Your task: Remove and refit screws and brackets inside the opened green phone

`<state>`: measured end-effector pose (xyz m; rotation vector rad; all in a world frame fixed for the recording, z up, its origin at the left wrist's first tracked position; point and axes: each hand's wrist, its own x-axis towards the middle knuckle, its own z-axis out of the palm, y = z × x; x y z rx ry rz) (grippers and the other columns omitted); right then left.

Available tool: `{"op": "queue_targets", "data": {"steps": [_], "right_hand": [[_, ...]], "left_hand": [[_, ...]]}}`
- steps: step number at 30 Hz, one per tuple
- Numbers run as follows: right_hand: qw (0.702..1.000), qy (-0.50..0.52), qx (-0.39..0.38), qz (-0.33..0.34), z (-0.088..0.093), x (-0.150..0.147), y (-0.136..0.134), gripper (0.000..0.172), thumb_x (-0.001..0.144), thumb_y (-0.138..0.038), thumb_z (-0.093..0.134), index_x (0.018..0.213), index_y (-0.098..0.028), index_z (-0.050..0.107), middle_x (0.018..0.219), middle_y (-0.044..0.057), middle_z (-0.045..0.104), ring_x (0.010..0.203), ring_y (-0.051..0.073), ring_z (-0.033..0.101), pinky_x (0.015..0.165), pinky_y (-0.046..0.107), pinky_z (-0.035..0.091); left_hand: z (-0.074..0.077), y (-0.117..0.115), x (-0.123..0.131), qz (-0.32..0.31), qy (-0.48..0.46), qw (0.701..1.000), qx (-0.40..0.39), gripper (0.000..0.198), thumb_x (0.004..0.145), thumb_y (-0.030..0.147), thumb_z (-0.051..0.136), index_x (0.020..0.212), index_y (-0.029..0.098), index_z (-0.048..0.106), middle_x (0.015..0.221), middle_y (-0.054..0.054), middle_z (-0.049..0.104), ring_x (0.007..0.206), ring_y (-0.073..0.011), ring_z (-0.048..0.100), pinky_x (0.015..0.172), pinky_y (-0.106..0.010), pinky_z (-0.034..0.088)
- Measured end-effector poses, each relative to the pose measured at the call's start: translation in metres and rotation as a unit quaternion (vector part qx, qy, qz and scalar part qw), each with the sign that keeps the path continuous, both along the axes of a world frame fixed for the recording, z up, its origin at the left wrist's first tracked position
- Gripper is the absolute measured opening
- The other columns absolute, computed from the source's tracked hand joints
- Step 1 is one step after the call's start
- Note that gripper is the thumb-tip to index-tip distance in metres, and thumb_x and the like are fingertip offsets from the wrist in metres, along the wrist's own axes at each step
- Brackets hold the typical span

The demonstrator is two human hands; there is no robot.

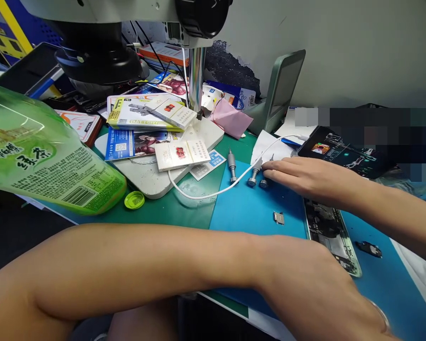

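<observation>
My right hand (305, 174) reaches in from the right, fingers stretched flat. Its fingertips touch two small grey screwdrivers (254, 174) lying on the blue mat (248, 208). A third screwdriver (231, 166) lies just to their left. My left forearm crosses the bottom of the view. My left hand (319, 293) rests back-up on the mat's near edge, beside an opened phone chassis (335, 237); its fingers are hidden. A tiny metal part (279, 218) lies between the hands.
A tilted green tea bottle (46, 151) fills the left, its cap (134, 200) off on the green mat. A microscope base (152, 177) carries boxes and a cigarette pack (181, 154). A white cable (213, 192), a lit phone (341, 151) and a small black part (367, 247) lie nearby.
</observation>
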<state>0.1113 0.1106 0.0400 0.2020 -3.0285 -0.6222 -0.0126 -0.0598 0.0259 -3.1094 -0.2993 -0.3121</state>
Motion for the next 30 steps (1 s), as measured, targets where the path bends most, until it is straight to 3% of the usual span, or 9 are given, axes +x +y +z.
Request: {"op": "queue_targets", "data": {"steps": [5, 8, 11, 14, 17, 21, 30], "right_hand": [[0.999, -0.009, 0.013, -0.048, 0.010, -0.003, 0.002, 0.038, 0.103, -0.012, 0.034, 0.127, -0.013, 0.063, 0.127, 0.017, 0.067, 0.112, 0.023, 0.067, 0.089, 0.037, 0.057], [0.995, -0.047, 0.022, -0.091, 0.016, -0.013, 0.004, 0.042, 0.099, -0.009, 0.035, 0.129, -0.014, 0.063, 0.109, 0.016, 0.071, 0.093, 0.023, 0.068, 0.070, 0.034, 0.052], [0.988, -0.103, 0.025, -0.114, 0.018, -0.025, 0.004, 0.044, 0.091, -0.004, 0.039, 0.125, -0.016, 0.064, 0.090, 0.011, 0.070, 0.070, 0.019, 0.062, 0.056, 0.031, 0.036], [0.979, -0.151, 0.026, -0.133, 0.022, -0.036, 0.003, 0.055, 0.086, 0.000, 0.042, 0.133, -0.020, 0.061, 0.092, 0.008, 0.070, 0.063, 0.015, 0.058, 0.053, 0.032, 0.025], [0.969, -0.193, 0.023, -0.152, 0.030, -0.045, 0.001, 0.061, 0.087, -0.001, 0.046, 0.141, -0.027, 0.057, 0.103, 0.008, 0.071, 0.067, 0.015, 0.059, 0.054, 0.031, 0.023], [0.955, -0.234, 0.005, -0.183, 0.041, -0.055, -0.005, 0.049, 0.095, -0.009, 0.048, 0.138, -0.030, 0.059, 0.114, 0.008, 0.070, 0.077, 0.015, 0.062, 0.058, 0.029, 0.027], [0.928, -0.248, -0.066, -0.271, 0.051, -0.062, -0.021, 0.025, 0.098, -0.020, 0.058, 0.121, -0.023, 0.069, 0.104, 0.007, 0.069, 0.071, 0.011, 0.055, 0.061, 0.027, 0.030]], "left_hand": [[-0.006, 0.003, 0.003, -0.003, -0.041, 0.999, -0.035, 0.030, 0.103, 0.043, 0.054, 0.119, 0.035, 0.077, 0.127, 0.010, 0.077, 0.096, -0.0105, 0.075, 0.068, -0.027, 0.055], [-0.012, 0.006, 0.004, -0.008, -0.094, 0.995, -0.024, 0.023, 0.100, 0.037, 0.057, 0.102, 0.034, 0.080, 0.105, 0.007, 0.082, 0.087, -0.0106, 0.077, 0.057, -0.028, 0.051], [-0.008, 0.008, 0.002, -0.026, -0.106, 0.994, -0.025, 0.025, 0.099, 0.035, 0.056, 0.090, 0.033, 0.079, 0.089, 0.007, 0.081, 0.079, -0.0099, 0.077, 0.048, -0.028, 0.046], [0.003, 0.010, 0.001, -0.026, -0.057, 0.997, -0.039, 0.025, 0.098, 0.034, 0.056, 0.091, 0.032, 0.080, 0.089, 0.007, 0.081, 0.078, -0.0092, 0.077, 0.044, -0.030, 0.044], [0.005, 0.010, 0.003, -0.028, -0.040, 0.998, -0.034, 0.023, 0.097, 0.035, 0.059, 0.093, 0.029, 0.081, 0.085, 0.006, 0.080, 0.073, -0.0097, 0.076, 0.041, -0.031, 0.045], [-0.004, 0.008, 0.006, -0.035, -0.112, 0.993, -0.007, 0.026, 0.096, 0.035, 0.061, 0.082, 0.025, 0.079, 0.073, 0.005, 0.076, 0.057, -0.0099, 0.068, 0.038, -0.030, 0.046], [-0.013, 0.002, 0.003, -0.016, -0.157, 0.988, 0.008, 0.028, 0.095, 0.036, 0.061, 0.074, 0.023, 0.074, 0.063, 0.004, 0.069, 0.053, -0.0113, 0.060, 0.042, -0.034, 0.043]]}}
